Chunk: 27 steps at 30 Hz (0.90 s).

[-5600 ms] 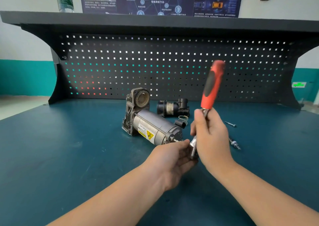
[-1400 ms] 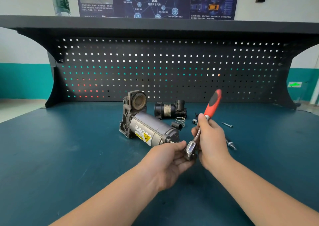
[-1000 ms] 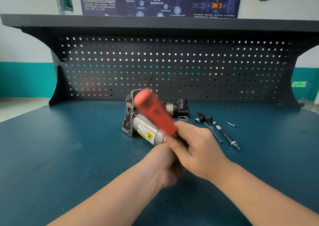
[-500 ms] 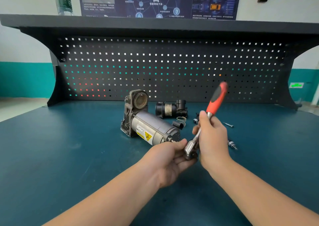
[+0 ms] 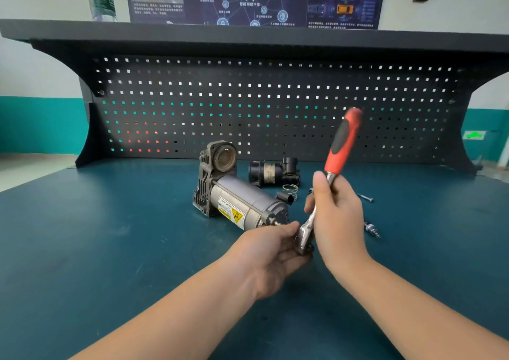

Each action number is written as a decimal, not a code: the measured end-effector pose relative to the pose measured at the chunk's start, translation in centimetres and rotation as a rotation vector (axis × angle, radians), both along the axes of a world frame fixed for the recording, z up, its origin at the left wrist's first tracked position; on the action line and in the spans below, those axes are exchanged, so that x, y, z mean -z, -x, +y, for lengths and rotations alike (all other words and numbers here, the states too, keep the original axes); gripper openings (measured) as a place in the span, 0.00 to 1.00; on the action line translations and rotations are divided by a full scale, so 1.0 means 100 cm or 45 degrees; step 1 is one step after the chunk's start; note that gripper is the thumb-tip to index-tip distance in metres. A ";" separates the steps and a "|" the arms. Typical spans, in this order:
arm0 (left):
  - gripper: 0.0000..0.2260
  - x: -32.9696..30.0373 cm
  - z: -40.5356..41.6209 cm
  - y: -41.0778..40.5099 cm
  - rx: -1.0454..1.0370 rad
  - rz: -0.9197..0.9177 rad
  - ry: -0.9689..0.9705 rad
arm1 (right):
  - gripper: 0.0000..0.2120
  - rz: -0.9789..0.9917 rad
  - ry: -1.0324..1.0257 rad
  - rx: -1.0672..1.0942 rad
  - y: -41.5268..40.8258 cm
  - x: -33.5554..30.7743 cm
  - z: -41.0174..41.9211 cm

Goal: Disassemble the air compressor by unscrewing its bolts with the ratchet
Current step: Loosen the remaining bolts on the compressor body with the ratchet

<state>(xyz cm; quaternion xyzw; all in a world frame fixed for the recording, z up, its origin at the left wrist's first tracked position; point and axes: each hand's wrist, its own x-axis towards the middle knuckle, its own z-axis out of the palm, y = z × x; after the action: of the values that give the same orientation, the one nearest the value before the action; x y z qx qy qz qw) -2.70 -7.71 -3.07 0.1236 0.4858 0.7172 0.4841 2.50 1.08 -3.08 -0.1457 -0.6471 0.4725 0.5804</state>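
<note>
The grey air compressor lies on its side on the teal bench, its yellow-labelled motor end pointing toward me. A long bolt sticks out of that near end. My right hand grips the metal shank of the ratchet, whose red and black handle points up and to the right. My left hand holds the ratchet's chrome head with curled fingers, right at the tip of the bolt. The socket is hidden by my fingers.
Behind the compressor lie a black removed cylinder part, a small spring and a black plug. A loose screw and a long bolt's end lie to the right of my hand. A black pegboard closes off the back.
The ratchet handle swung over to the left a second ago and has come back to upright, now raised a little higher on the right. My left hand stays on the head.
</note>
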 end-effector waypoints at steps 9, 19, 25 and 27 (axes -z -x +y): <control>0.17 0.003 -0.007 0.002 0.007 0.013 -0.120 | 0.22 -0.211 -1.481 0.080 -0.009 -0.003 -0.011; 0.06 0.000 0.000 0.000 0.003 0.011 -0.006 | 0.15 -0.063 0.017 0.017 0.002 -0.003 0.001; 0.08 0.000 0.002 0.002 0.013 -0.009 0.007 | 0.15 -0.045 1.183 -0.154 0.009 0.005 0.019; 0.06 0.001 0.002 0.002 0.007 -0.010 0.010 | 0.15 -0.037 1.302 -0.201 0.010 0.007 0.019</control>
<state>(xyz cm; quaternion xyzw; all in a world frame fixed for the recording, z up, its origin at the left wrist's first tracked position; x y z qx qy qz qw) -2.88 -7.50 -3.14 0.1202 0.4863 0.7143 0.4886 1.52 3.00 -3.82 -0.3680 -0.3505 0.7686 0.3886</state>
